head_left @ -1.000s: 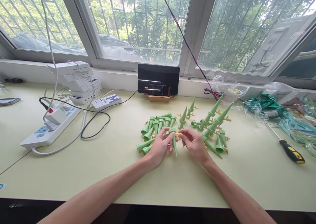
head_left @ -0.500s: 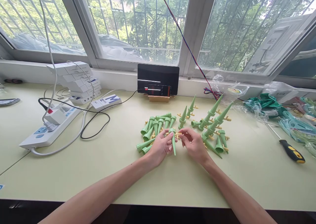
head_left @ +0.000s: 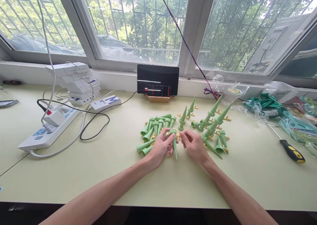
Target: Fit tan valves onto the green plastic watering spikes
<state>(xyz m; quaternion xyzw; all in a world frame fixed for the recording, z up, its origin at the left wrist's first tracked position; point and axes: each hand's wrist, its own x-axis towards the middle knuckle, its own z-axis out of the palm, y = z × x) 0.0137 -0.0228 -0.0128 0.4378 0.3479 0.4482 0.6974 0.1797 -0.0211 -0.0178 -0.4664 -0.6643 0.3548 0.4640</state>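
Observation:
My left hand [head_left: 160, 148] is closed on a green plastic watering spike [head_left: 175, 147], holding it with the cap up and the tip down toward me. A small yellow valve [head_left: 177, 136] sticks out from the spike's right side. Thumb and fingers of my right hand [head_left: 194, 145] are pinched at the valve's outer end, partly hiding it. Left of my hands lies a pile of green spikes [head_left: 156, 127] without visible valves. To the right, several spikes with yellow valves [head_left: 218, 121] stand or lie in a group, and two more [head_left: 182, 119] stand just behind my hands.
A tablet [head_left: 158, 73] and a phone [head_left: 162, 91] lean on a cardboard stand at the back. Left are a power strip [head_left: 53, 132], cables and stacked white boxes [head_left: 76, 79]. A screwdriver [head_left: 292, 151] and plastic-wrapped items [head_left: 294, 126] lie right.
The spike's tip has swung slightly down and to the right in my left hand. My right hand has stayed at the valve. The other spikes have not moved.

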